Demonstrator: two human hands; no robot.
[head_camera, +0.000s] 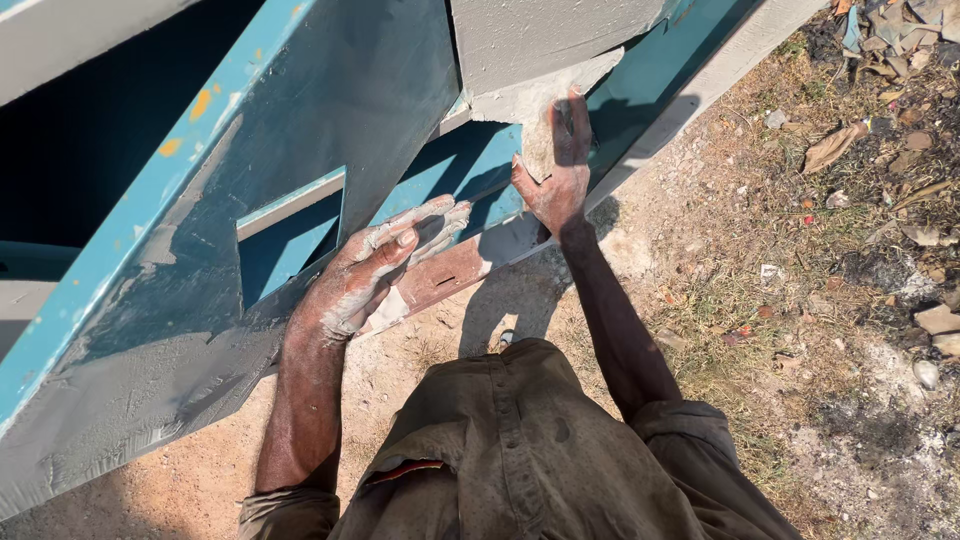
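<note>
Teal metal framework (330, 110), its paint chipped and partly smeared with grey filler, stood tilted across the upper left of the view, rising from sandy ground (440, 350). The person's left hand (375, 270), coated pale with the same grey paste, lay flat and open against a slanted panel beside a rectangular cut-out, fingers together and pressed to the surface, apparently so that the palm could spread or smooth the filler; its grip was released, grasping nothing. The right hand (560, 175) reached further up to the lower edge of a grey-coated plate (540, 50), fingers extended upward against a rough patch of filler and thumb splayed; it too was open, seemingly working paste into the joint there, though whether a scrap of something sat under the fingers could not be told. A reddish bare strip (450, 275) ran along the frame's bottom edge between the two hands. Dry leaves and debris (880, 130) lay scattered on the ground to the right, well apart from the work.
</note>
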